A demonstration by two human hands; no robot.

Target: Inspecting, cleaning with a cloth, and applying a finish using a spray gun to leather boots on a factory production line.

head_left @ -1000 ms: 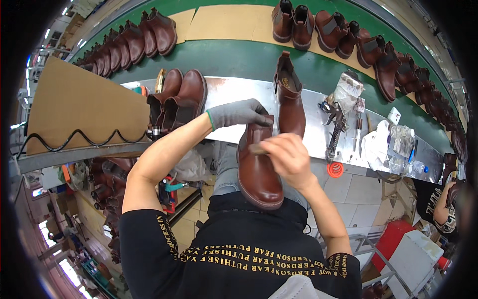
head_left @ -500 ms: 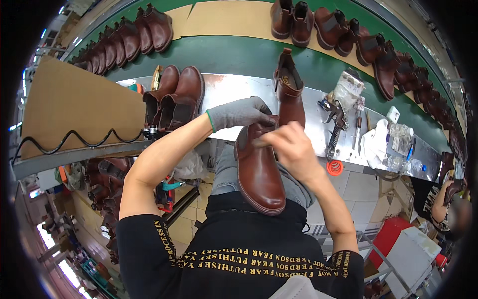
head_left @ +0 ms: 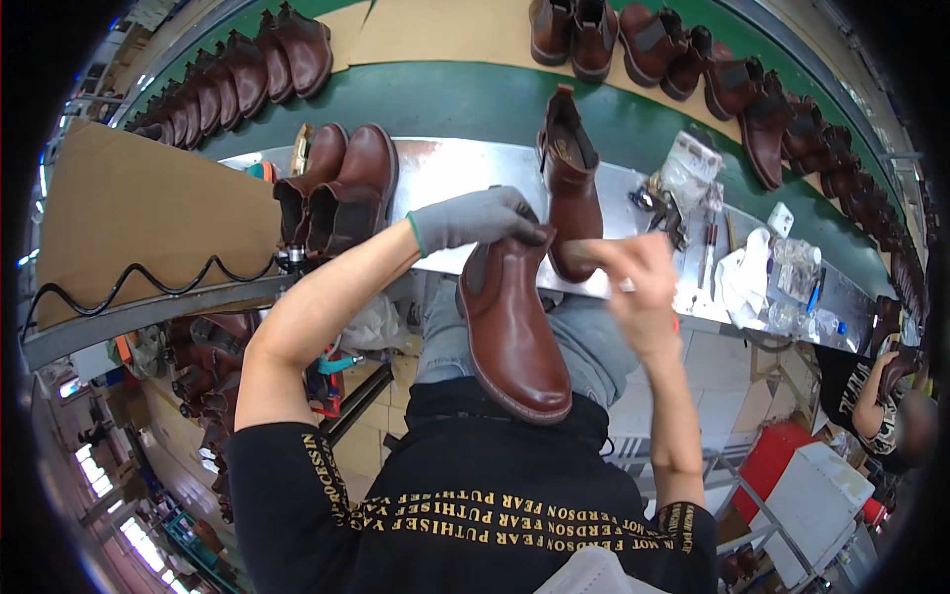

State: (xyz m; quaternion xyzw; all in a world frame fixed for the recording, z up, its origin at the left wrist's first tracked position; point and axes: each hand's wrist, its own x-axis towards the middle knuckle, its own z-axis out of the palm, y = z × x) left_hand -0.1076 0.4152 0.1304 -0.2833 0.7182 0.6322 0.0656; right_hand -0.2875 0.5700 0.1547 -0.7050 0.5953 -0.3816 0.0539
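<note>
My left hand (head_left: 473,218), in a grey glove with a green cuff, is closed on the upper edge of a brown leather ankle boot (head_left: 520,342). That boot hangs toe toward me over my lap, with dark elastic at its side. Bare and smeared by motion, my right hand (head_left: 641,292) is to the right of the boot, apart from it. Its fingers point left, over the toe of a second brown boot (head_left: 572,203) on the metal bench. Whether those fingers hold anything small is too blurred to make out.
On the metal bench (head_left: 445,168) a pair of brown boots (head_left: 366,173) stands left. Tools, a white cloth (head_left: 742,277) and clear plastic bottles (head_left: 795,267) lie right. Rows of boots line the green belt (head_left: 435,99) behind. A cardboard panel (head_left: 158,218) rises left; another person works far right.
My right hand has moved away from the held boot's upper, to the right and slightly up. My left hand keeps its grip, and the boot has shifted only slightly.
</note>
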